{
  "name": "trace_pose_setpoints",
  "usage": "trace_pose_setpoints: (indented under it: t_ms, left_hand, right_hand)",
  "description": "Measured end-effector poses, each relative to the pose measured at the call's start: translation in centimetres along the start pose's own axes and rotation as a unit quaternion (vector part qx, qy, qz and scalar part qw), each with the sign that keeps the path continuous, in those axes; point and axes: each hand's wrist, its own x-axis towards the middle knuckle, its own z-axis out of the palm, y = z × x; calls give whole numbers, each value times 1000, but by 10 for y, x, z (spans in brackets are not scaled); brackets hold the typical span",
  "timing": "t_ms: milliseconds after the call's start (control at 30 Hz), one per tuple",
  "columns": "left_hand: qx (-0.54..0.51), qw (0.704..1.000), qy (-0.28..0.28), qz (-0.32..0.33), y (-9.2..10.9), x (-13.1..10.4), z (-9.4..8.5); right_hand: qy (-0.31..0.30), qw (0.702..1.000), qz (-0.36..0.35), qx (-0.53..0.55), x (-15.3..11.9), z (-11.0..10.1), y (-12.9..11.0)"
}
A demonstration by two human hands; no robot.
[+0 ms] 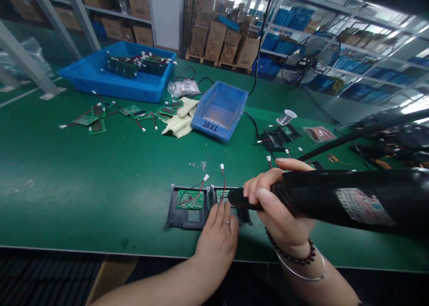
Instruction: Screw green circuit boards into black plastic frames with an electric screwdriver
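Observation:
My right hand (pixel 278 198) is wrapped round a black electric screwdriver (pixel 321 192). The tool is tilted, its nose over the right-hand black plastic housing (pixel 244 215); the bit tip is hidden. My left hand (pixel 219 230) lies with fingers stretched out on the near part of that housing, steadying no visible loose piece. A green circuit board (pixel 221 194) shows partly inside it, and a red wire with a white connector rises from it. Beside it on the left sits another black housing (pixel 174 214) holding a green circuit board (pixel 191 199) with red and black wires.
Small screws (pixel 203 165) lie beyond the housings. Farther back are a blue parts bin (pixel 221 102), a yellowish cloth (pixel 179 125), loose circuit boards (pixel 97 113) and a large blue tray (pixel 117 87). A solder spool (pixel 287 117) and black housings (pixel 273 139) lie to the right.

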Motion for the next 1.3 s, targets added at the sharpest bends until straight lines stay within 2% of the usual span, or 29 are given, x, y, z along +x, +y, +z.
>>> trace_pose_setpoints:
  t_ms: [133, 333, 500, 633, 767, 833, 867, 933, 1033, 1167, 1300]
  left_hand:
    - [38, 999, -1, -5, 3, 5, -3]
    - [36, 999, 6, -3, 4, 7, -6]
    - [38, 999, -27, 21, 1, 6, -4]
    - [27, 999, -6, 29, 1, 2, 1]
    - [14, 1000, 13, 13, 2, 0, 7]
    - [1, 1000, 14, 7, 1, -1, 8]
    - [-6, 1000, 14, 7, 1, -1, 8]
    - [-16, 1000, 19, 11, -1, -1, 9]
    - [-27, 998, 47, 11, -3, -2, 10]
    - [-47, 996, 74, 3, -7, -4, 12]
    - [-58, 995, 81, 8, -8, -4, 13]
  right_hand:
    - [2, 1000, 4, -23, 0, 1, 2]
    - [-11, 1000, 13, -6, 2, 4, 3]
    - [-48, 998, 26, 13, 9, 9, 8]
    - [-60, 997, 33, 39, 10, 10, 12]
    - [-133, 987, 46, 82, 19, 4, 11]
    - [-144, 981, 57, 114, 32, 4, 10]
    - [-126, 982, 57, 129, 40, 5, 10]
    - [-47, 987, 34, 147, 56, 10, 16]
    - [61, 991, -21, 113, 72, 23, 36]
    - [69, 995, -14, 76, 73, 38, 68]
    - [62, 995, -6, 73, 65, 41, 79]
